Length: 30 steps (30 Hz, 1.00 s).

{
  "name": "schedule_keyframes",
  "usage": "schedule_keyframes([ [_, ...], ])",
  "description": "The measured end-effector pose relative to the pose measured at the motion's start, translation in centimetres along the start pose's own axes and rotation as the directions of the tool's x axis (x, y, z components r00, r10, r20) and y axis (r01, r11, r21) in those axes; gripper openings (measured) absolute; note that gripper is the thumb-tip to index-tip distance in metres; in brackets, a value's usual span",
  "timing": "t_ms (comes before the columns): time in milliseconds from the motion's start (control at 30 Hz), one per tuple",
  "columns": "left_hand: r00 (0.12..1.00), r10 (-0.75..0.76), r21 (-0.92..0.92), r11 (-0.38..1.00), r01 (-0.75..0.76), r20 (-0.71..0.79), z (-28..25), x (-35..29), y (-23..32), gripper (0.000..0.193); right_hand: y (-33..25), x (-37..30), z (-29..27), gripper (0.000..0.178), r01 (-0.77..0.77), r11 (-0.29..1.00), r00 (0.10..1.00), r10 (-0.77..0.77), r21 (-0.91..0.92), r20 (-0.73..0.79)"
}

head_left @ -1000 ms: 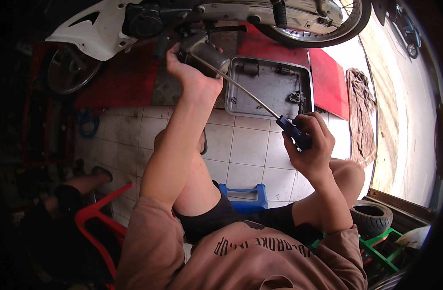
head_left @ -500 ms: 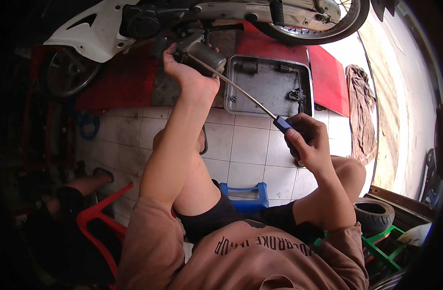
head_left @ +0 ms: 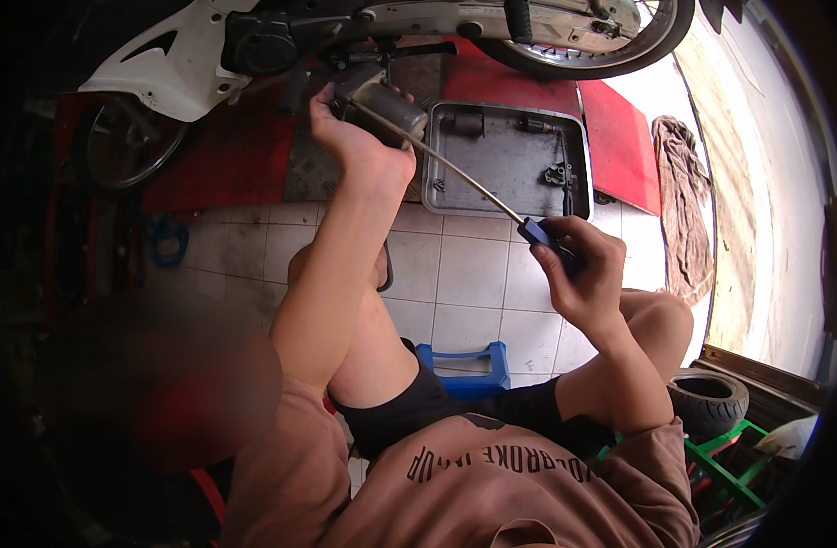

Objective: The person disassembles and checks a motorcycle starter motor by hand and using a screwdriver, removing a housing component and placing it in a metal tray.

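Observation:
My left hand point(head_left: 356, 137) reaches up to the motorcycle's underside with its fingers wrapped round a grey cylindrical metal part point(head_left: 393, 107), rather like a small motor. Some of its fingers are hidden behind the part. In my right hand point(head_left: 590, 274) is a long-shafted screwdriver point(head_left: 464, 175) with a blue and black handle, gripped by that handle. Its shaft slants up and left across the front of the cylinder. The tip lies at the part's left end, close to my left fingers; whether it sits in a screw cannot be seen.
The motorcycle point(head_left: 363, 27) stands over a red platform point(head_left: 226, 155). On the right of the cylinder lies a metal tray point(head_left: 491, 173) holding several dark parts. A brown cloth point(head_left: 681, 210), a blue stool point(head_left: 478, 382) and a tyre point(head_left: 708, 402) are around me. A blurred dark shape point(head_left: 163, 384) fills the lower left.
My right hand has turned on the screwdriver handle and shifted slightly right. My left hand and the cylinder stay put. A blurred shape now covers the red chair and a person's leg at lower left.

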<state>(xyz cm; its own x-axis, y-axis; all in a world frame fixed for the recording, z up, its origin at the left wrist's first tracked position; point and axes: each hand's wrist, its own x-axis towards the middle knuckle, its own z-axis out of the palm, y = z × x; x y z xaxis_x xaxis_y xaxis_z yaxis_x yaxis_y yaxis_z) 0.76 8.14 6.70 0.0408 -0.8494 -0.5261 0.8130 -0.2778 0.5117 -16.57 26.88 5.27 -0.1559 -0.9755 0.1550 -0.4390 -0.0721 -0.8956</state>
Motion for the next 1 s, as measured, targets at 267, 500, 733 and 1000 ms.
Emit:
schedule_keyframes([
  [267, 1.000, 0.016, 0.013, 1.000, -0.016, 0.019, 0.0, -0.2, 0.3, 0.055, -0.2, 0.1, 0.8, 0.025, 0.004, 0.982, 1.000, -0.006, 0.191, 0.014],
  [500, 0.998, 0.069, 0.127, 0.990, -0.067, -0.008, -0.4, 0.2, -0.1, 0.053, 0.1, 0.3, 0.1, 0.023, 0.050, 0.999, 0.998, -0.050, -0.013, 0.044],
  [733, 0.993, 0.105, 0.206, 0.972, -0.113, 0.048, -0.7, 0.2, -0.1, 0.052, 1.3, 0.2, 0.1, 0.019, 0.174, 0.983, 0.985, -0.175, -0.051, -0.009],
  [1000, 0.999, -0.043, 0.189, 0.981, 0.046, -0.023, -1.2, 1.4, 1.3, 0.051, 1.5, 1.4, -0.3, 0.020, 0.076, 0.991, 0.997, -0.078, -0.112, -0.014],
])
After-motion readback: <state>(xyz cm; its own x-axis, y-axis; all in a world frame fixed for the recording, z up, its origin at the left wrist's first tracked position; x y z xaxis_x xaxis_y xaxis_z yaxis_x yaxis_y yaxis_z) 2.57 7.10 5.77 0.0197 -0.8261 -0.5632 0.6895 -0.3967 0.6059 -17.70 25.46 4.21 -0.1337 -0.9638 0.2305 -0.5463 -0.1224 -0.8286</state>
